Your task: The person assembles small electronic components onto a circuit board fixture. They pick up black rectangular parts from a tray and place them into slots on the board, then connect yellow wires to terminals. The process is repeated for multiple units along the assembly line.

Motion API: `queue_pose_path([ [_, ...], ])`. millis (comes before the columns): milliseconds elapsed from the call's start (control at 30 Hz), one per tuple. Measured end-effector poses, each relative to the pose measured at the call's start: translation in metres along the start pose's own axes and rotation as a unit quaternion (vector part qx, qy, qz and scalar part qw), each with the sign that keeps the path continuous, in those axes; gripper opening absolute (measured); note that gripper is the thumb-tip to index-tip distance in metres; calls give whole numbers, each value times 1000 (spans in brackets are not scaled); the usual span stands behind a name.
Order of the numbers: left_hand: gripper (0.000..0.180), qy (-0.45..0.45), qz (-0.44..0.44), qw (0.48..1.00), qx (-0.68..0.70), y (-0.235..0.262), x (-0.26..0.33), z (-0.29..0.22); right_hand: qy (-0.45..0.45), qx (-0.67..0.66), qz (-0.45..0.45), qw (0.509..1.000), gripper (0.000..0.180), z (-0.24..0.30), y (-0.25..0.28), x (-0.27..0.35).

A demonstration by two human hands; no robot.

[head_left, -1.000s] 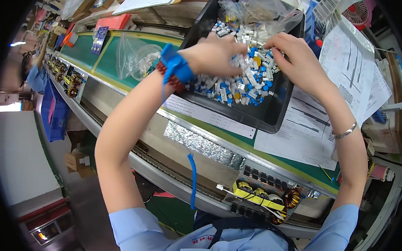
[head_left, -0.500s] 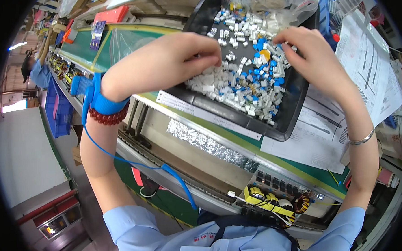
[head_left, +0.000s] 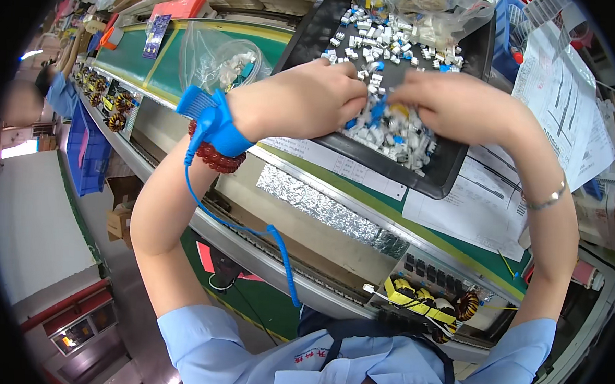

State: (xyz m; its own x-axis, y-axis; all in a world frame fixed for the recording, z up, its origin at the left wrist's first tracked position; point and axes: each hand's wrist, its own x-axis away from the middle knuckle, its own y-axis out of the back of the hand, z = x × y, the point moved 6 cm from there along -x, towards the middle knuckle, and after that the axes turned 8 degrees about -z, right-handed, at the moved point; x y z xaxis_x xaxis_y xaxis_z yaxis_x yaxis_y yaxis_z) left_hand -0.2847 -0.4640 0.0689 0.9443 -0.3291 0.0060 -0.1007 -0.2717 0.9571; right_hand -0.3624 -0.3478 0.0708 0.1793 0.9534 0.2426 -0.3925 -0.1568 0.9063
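Workshop, far L: greyish floor [head_left: 128,280], blue bin [head_left: 86,151], co-worker's blue sleeve [head_left: 63,102] beyond.
Green bench top [head_left: 128,64]: clear bag [head_left: 202,57] w/ white bits, L of tray.
L hand [head_left: 318,100]: over tray's L side, blue strap [head_left: 228,130] at wrist; fingers curled in beside loose pcs, can't tell if any are gripped.
Loose parts [head_left: 392,146]: small white + blue pcs in black tray [head_left: 451,160], heaped at near end, sparser at far end.
R hand [head_left: 455,106]: fingers bent down at heap; can't tell if grasping.
Paper sheets [head_left: 558,107]: R of tray.
Handling tip: prob best w/ light fingertips, spreading heap thin, keeping pcs inside rim; strap cord kept clear.
Hard to see: R fingers motion-blurred; pcs under both hands hidden; tray's far end cut off, part-covered by plastic bags [head_left: 445,23].
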Motion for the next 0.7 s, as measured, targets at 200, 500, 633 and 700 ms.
queue_pose_path([
  [200, 23, 67, -17, 996, 62, 36, 19, -6, 52, 36, -175, 982, 25, 21, 37, 72],
  [500, 19, 98, -160, 979, 80, 96, 77, -48, -112, 20, -300, 947, 23, 43, 36, 191],
  [633, 20, 62, -266, 960, 62, 137, 94, -92, -251, 8, -380, 890, 18, 49, 3, 289],
  [700, 25, 147, -383, 911, 37, 174, 151, -126, -252, -63, -406, 876, 19, 66, -9, 315],
])
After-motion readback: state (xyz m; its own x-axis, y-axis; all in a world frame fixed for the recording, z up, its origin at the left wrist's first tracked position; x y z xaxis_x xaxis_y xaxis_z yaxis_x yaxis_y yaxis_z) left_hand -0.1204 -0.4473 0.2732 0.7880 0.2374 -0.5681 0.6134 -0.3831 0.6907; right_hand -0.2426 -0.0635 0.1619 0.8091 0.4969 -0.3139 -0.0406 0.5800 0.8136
